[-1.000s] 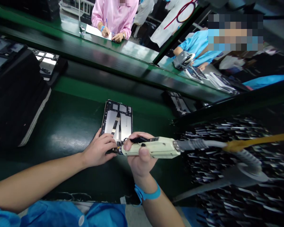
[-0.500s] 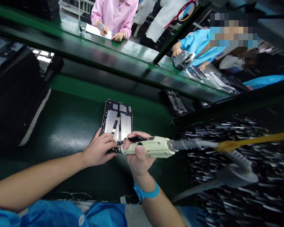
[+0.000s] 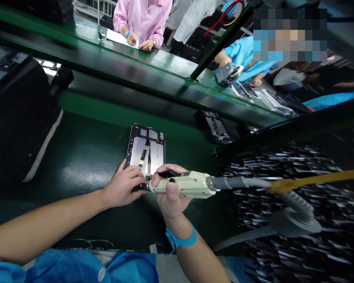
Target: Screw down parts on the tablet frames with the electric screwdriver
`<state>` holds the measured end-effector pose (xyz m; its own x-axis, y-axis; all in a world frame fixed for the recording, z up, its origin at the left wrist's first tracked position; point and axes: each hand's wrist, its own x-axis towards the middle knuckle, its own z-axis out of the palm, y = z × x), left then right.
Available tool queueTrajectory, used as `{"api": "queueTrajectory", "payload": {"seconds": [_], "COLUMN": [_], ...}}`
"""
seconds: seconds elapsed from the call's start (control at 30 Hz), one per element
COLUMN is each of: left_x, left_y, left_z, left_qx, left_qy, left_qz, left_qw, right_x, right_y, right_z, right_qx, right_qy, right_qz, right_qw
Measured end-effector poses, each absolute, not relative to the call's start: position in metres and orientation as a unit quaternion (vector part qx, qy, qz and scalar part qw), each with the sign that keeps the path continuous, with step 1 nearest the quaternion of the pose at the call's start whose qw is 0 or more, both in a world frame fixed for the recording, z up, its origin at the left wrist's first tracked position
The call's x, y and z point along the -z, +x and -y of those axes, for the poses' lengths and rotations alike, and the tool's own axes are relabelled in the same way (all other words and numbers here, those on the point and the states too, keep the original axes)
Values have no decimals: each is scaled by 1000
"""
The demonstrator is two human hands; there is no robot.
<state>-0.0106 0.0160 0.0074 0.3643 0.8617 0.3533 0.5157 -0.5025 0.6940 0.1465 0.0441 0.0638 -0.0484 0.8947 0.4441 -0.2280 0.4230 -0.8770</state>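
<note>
An opened tablet (image 3: 156, 155) lies on the green bench, its silver plates, dark frame and a slanting flex cable showing. My left hand (image 3: 124, 186) grips its near left corner, thumb and bent fingers close to the screwdriver tip. A pale cream electric screwdriver (image 3: 191, 184) is wrapped in my right hand (image 3: 172, 198), thumb on its body and fingers over a black lever. It lies nearly level, tip pointing left at the tablet's near edge. The exact contact point is hidden by my fingers.
Tall stacks of dark tablet parts (image 3: 14, 118) stand at the left. More tablet parts (image 3: 215, 127) lie at back right. A grey cable (image 3: 238, 182) and yellow strap (image 3: 318, 179) run right from the screwdriver. Across the bench, a pink-sleeved person (image 3: 141, 19) writes; another handles a grey device (image 3: 228, 74).
The screwdriver and my right hand have shifted slightly left and down. My left hand and the tablet stay in place.
</note>
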Motion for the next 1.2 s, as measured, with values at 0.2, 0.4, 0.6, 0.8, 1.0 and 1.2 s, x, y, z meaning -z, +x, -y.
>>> {"api": "queueTrajectory", "payload": {"seconds": [0.2,0.4,0.6,0.8,1.0,1.2], "left_x": [-8,-4,-1,-2,2,3], "left_y": [-11,-12,-12,-13,-13,-10], "left_z": [-17,-16,-16,-16,-16,-17], "left_qx": [-349,-345,-341,-350,-351,-369], "left_qy": [790,792,794,790,795,782], "left_qz": [-440,-439,-442,-443,-438,-448], "left_qw": [246,246,241,239,231,226], "right_x": [-55,-48,-51,-65,-65,-73], "right_y": [151,150,148,150,155,166], "right_z": [-44,-38,-41,-46,-48,-51], "right_qx": [-444,-431,-438,-423,-433,-443], "right_qy": [-266,-284,-309,-275,-295,-321], "right_qz": [591,594,587,567,553,526], "right_qw": [619,618,607,651,648,651]}}
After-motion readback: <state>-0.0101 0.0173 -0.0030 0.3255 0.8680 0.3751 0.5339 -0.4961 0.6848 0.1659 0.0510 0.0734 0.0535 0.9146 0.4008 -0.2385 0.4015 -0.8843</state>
